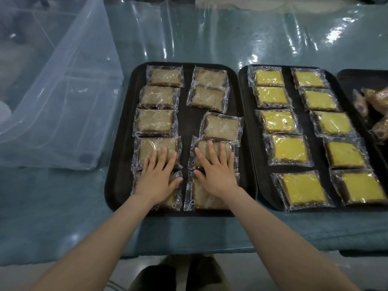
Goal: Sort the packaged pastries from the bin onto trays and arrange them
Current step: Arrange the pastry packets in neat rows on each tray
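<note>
A black tray (121, 127) in the middle holds several brown cake slices in clear wrappers, laid in two columns. My left hand (156, 177) lies flat, fingers straight, across the two nearest packs of the left column (157, 145). My right hand (216, 169) lies flat on the near packs of the right column (210, 196). One brown pack (221, 127) in the right column sits skewed to the right. A second black tray (252, 114) to the right carries several yellow cake packs (289, 150) in two columns.
A clear plastic bin (63, 91) lies tipped at the left on the table. A third black tray (352, 80) at the far right edge holds a few loose orange-brown wrapped pastries (375, 97). Shiny plastic sheeting (210, 34) covers the table.
</note>
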Available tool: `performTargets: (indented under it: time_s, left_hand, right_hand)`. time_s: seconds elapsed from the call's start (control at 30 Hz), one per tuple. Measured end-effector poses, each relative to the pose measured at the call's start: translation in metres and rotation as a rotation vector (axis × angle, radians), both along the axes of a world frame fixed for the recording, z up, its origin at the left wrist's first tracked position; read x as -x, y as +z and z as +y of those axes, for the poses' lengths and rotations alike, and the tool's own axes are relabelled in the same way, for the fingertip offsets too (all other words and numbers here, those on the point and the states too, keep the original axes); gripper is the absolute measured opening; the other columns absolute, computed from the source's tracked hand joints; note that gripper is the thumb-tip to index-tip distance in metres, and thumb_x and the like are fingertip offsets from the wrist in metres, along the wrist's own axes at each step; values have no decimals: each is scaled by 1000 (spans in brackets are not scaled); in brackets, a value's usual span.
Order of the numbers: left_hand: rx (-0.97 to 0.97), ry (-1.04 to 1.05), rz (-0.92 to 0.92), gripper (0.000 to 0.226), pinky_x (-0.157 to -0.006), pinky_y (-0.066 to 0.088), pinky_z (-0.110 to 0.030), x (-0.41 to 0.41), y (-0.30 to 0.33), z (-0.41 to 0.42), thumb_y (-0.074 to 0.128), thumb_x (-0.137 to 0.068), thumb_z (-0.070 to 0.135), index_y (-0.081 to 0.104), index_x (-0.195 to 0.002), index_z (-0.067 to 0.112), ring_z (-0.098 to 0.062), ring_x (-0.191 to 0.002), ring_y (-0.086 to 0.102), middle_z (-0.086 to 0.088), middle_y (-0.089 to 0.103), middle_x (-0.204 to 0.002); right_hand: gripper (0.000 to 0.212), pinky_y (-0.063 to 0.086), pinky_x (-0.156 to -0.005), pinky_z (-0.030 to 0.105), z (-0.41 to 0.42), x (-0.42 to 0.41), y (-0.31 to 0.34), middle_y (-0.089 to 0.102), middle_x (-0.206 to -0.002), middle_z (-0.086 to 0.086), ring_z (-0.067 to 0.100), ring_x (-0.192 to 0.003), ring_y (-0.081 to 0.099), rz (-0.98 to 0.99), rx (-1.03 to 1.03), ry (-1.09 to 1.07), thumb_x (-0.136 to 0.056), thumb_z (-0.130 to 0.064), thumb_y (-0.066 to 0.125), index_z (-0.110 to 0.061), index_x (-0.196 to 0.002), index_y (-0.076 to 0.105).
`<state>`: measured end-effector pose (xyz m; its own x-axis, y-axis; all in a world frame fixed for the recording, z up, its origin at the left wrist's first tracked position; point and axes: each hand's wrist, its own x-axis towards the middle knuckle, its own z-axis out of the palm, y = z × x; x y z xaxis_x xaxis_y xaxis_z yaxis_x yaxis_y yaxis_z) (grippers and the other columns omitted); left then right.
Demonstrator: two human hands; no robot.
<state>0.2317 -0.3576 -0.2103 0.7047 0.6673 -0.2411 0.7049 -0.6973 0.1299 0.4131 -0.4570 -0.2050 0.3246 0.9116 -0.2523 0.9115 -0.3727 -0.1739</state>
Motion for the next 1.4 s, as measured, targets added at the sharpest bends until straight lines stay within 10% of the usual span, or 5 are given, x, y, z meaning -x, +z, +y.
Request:
performTargets:
  time_s: [0.37,0.63,1.4]
  left_hand:
    - [-4,-41,133,66,-112,-6,-57,-8,6,-5,21,-88,69,-9,-143,49,-43,-137,-24,-15,-28,-152]
    - [10,116,-89,73,-110,-16,-43,-5,19,2,18,-86,67,-26,-140,44,-22,-134,-38,-6,-41,-147]
    - [22,305,49,71,-105,-22,-50,-69,1,104,1,-81,72,-26,-140,42,-30,-132,-38,-3,-32,-150]
  right_hand:
    - [65,-22,-107,56,-8,-5,-5,-30,-156,2,34,-137,-36,-12,-3,86,-93,-66,19,-49,-146,-14]
    - [62,-7,-115,49,15,-30,14,7,-161,1,27,-147,-7,34,-215,-112,-92,-57,24,-37,-150,14]
    - [71,-17,-109,54,103,-74,0,-16,-160,-2,31,-142,-25,4,-36,197,-90,-70,17,-38,-150,-5]
